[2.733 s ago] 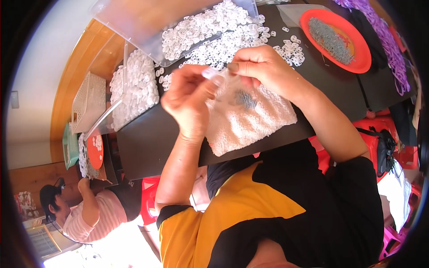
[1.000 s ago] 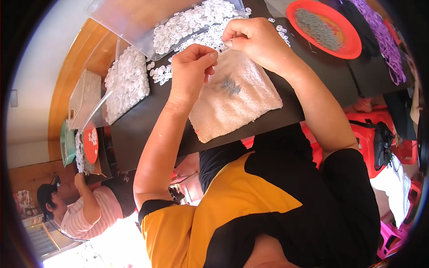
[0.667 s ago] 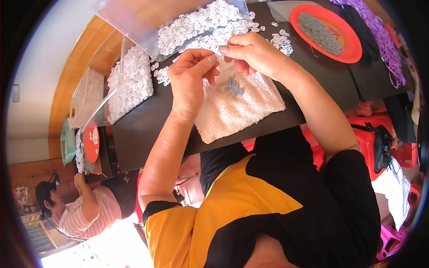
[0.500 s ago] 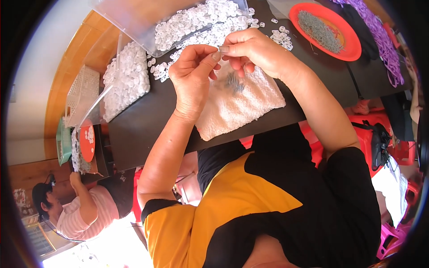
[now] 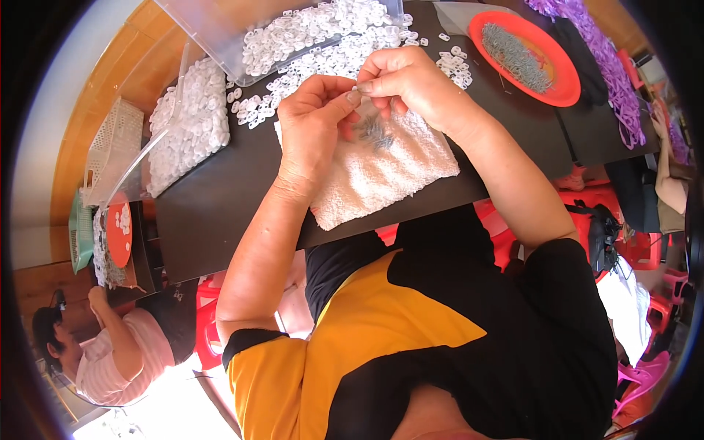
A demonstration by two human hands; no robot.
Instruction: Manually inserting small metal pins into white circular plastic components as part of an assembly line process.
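Observation:
My left hand point(image 5: 312, 121) and my right hand point(image 5: 405, 82) meet fingertip to fingertip above a white towel point(image 5: 381, 167) spread on the black table point(image 5: 213, 205). Between the pinched fingers sits a tiny piece, too small to tell which hand holds it. A little heap of thin grey metal springs point(image 5: 374, 132) lies on the towel just under the hands. Many small white plastic rings point(image 5: 323, 51) are heaped on the table beyond the hands.
A clear plastic bin point(image 5: 220, 33) and a clear tray of white rings point(image 5: 187, 121) stand at far left. A red plate of grey metal parts point(image 5: 524, 59) sits far right beside purple bands point(image 5: 609, 66). Another person point(image 5: 110, 352) sits lower left. Red stools stand under the table.
Both hands stay pinched together over the towel, shifting only slightly with the view. The towel and spring heap lie as before.

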